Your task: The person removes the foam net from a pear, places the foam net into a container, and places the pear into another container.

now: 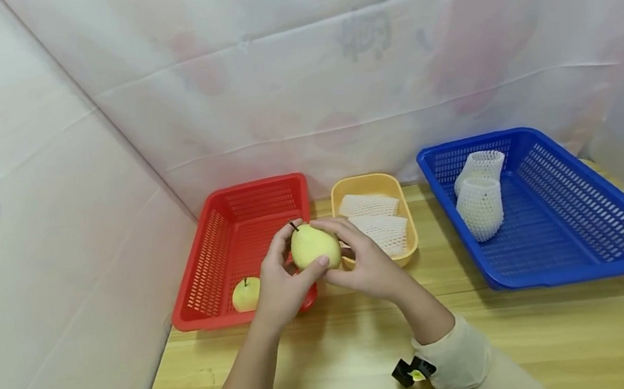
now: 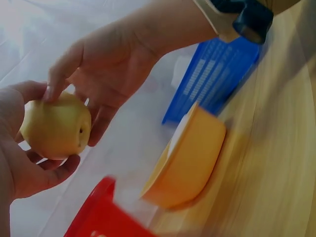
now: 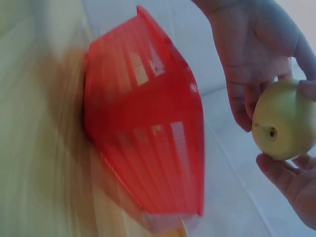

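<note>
Both hands hold a yellow-green pear (image 1: 314, 247) up in front of the body, between the red basket (image 1: 189, 321) and the small yellow basket (image 1: 412, 234). My left hand (image 1: 282, 281) grips it from the left, thumb across its front. On the other side, my right hand (image 1: 366, 263) has its fingers and thumb curled round the pear. The dark stem points up and left in the head view. Both wrist views show the pear's underside with its small dark pit, and bare skin with no net over it.
A second pear (image 1: 246, 294) lies in the red basket's near corner. White foam net sleeves (image 1: 380, 232) lie flat in the yellow basket. At right, the large blue basket (image 1: 568, 243) holds two netted things (image 1: 480, 208) along its left wall. A cloth-covered wall stands behind.
</note>
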`<state>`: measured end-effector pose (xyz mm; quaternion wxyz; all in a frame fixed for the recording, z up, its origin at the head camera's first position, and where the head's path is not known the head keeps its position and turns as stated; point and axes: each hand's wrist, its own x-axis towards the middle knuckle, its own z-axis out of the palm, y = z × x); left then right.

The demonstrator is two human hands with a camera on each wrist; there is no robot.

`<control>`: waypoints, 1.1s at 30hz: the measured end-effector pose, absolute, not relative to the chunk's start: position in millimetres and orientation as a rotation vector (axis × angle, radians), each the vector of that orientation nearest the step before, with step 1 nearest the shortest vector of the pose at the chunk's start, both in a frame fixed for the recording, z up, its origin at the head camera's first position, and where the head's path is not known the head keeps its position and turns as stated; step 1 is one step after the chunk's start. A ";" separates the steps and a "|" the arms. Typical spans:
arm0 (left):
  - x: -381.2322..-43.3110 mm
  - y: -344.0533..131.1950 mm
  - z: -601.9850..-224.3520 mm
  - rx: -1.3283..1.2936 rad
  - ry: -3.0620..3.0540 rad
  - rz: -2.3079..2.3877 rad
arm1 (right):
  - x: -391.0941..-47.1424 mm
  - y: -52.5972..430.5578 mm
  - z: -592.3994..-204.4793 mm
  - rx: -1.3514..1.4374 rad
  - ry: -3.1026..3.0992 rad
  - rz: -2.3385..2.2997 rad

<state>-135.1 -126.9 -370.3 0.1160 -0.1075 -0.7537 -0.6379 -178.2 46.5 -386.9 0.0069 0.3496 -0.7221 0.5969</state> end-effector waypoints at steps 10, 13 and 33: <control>-135.9 -158.9 -365.0 -0.119 -2.441 -1.712 | -177.3 6.2 -402.3 1.044 -2.197 1.721; -138.8 -167.2 -363.6 -0.109 -2.492 -1.649 | -177.5 0.8 -406.0 1.058 -2.207 1.716; -179.7 -266.6 -364.3 0.057 -2.743 -1.144 | -187.0 -0.5 -428.9 1.159 -2.400 1.208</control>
